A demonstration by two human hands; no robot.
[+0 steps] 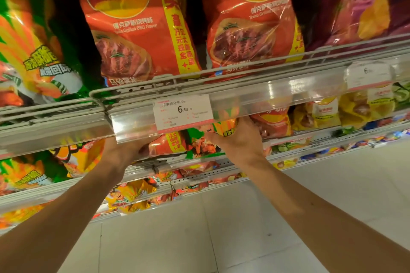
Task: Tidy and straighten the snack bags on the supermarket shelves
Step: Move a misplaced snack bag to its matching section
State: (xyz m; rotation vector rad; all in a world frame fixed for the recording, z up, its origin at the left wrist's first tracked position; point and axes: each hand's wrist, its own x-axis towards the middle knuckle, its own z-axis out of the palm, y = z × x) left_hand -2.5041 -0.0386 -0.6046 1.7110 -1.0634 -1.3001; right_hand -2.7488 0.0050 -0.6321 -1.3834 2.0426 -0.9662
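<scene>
While both arms are reaching under the upper shelf's front edge (221,97), the left hand (124,150) is holding a red bag (164,146) and the right hand (237,139) is gripping a green bag (197,144).

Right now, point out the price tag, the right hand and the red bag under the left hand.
price tag (183,111): head view, white middle by the price.
right hand (236,139): head view, back of hand.
red bag (165,145): head view, front panel.

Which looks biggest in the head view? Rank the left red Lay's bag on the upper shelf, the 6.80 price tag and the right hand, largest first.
1. Left red Lay's bag, by far the largest, though it is also nearest the camera.
2. Right hand and 6.80 price tag look about alike; I cannot rank them.
</scene>
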